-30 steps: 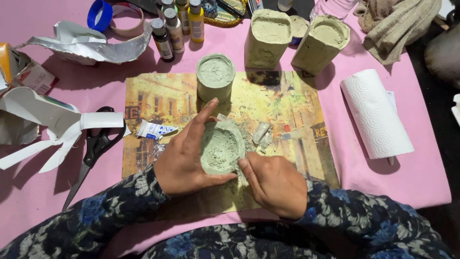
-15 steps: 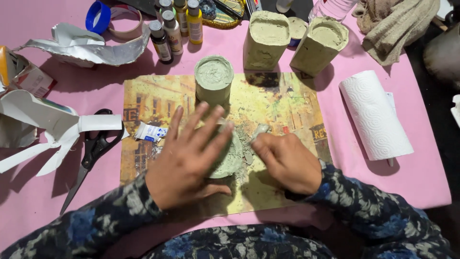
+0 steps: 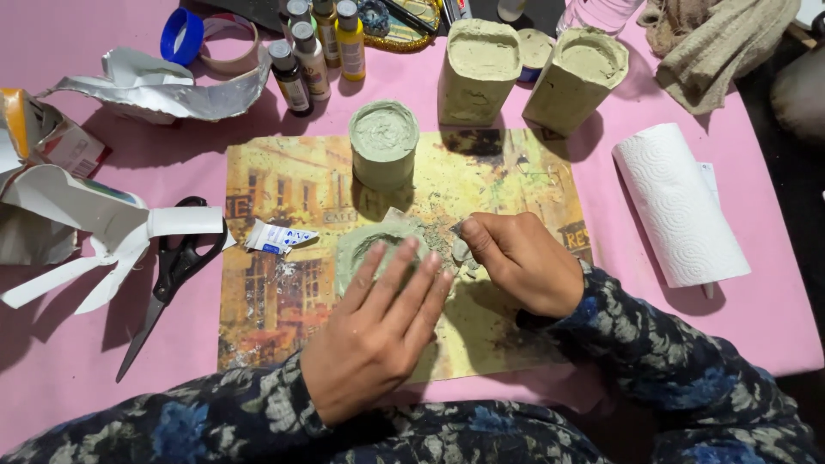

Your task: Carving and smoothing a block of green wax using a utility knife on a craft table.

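Note:
My left hand [image 3: 378,331] lies flat, fingers spread, on a round grey-green clay piece [image 3: 361,245] that rests on a yellow printed mat [image 3: 284,198]. My right hand [image 3: 520,258] is curled beside it, pinching a small grey scrap [image 3: 460,249] over loose clay crumbs [image 3: 434,232]. A clay-covered round pot [image 3: 384,142] stands just beyond on the mat. Two taller clay-covered containers [image 3: 479,73] [image 3: 576,77] stand at the back.
Black scissors [image 3: 172,271] and a small white tube [image 3: 277,238] lie left of the mat. Cut white and silver carton pieces [image 3: 77,215] fill the left side. Paint bottles [image 3: 314,47], tape rolls [image 3: 180,34], a paper towel roll [image 3: 679,206] and a cloth [image 3: 718,43] surround the pink table [image 3: 748,318].
My left hand went from cradling the clay piece to pressing flat on top of it. My right hand shifted right and up, now pinching a small scrap.

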